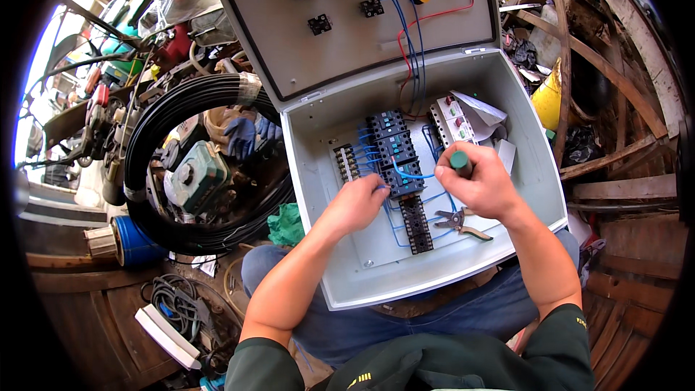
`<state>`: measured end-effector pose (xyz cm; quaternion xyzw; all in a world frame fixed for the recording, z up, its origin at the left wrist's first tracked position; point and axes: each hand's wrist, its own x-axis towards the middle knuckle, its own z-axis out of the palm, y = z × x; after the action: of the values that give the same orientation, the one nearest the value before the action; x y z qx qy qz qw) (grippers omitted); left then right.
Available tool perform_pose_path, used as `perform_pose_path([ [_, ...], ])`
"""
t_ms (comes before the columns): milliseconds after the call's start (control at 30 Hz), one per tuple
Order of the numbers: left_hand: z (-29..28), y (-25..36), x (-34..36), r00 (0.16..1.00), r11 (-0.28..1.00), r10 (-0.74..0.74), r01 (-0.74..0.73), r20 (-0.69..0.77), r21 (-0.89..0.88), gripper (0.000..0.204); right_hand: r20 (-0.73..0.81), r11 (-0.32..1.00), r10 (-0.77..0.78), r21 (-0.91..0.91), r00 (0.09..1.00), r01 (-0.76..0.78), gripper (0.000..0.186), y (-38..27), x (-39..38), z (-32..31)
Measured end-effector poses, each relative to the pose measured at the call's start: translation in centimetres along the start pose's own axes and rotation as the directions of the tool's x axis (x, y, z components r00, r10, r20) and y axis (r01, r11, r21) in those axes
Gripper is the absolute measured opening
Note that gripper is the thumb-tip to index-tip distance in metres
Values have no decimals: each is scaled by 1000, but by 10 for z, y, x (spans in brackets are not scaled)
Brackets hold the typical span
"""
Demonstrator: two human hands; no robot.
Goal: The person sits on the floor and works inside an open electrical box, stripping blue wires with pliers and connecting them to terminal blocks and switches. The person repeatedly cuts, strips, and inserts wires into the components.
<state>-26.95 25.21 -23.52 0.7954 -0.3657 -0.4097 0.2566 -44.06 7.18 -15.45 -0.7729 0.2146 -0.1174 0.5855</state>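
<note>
A grey metal electrical box rests across my lap with its lid raised. My right hand is wrapped around a screwdriver with a green handle; its blade is hidden. From the contactors, a bright blue wire loops to that hand's fingertips. At the lower left of the contactors, my left hand has its fingertips pinched together on a thin blue wire. Left of the contactors stands a terminal strip, joined to them by several blue wires. Below them sits a black relay socket.
Wire strippers lie inside the box near its front wall. Circuit breakers and folded paper are at the back right. To the left stands a coil of black cable. Wooden frames crowd the right side.
</note>
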Motion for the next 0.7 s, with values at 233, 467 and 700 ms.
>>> perform_pose_path([
  [233,24,6,-5,959,872,-40,-104,282,479,39,-33,951,90,298,995,-76,11,0,9,-18],
  [467,-87,63,18,968,830,163,-240,193,503,35,-157,870,-423,-347,893,351,12,-14,30,-27],
  [700,-222,71,88,698,866,472,-483,-539,131,39,92,368,-778,-735,622,569,18,-56,136,-38],
])
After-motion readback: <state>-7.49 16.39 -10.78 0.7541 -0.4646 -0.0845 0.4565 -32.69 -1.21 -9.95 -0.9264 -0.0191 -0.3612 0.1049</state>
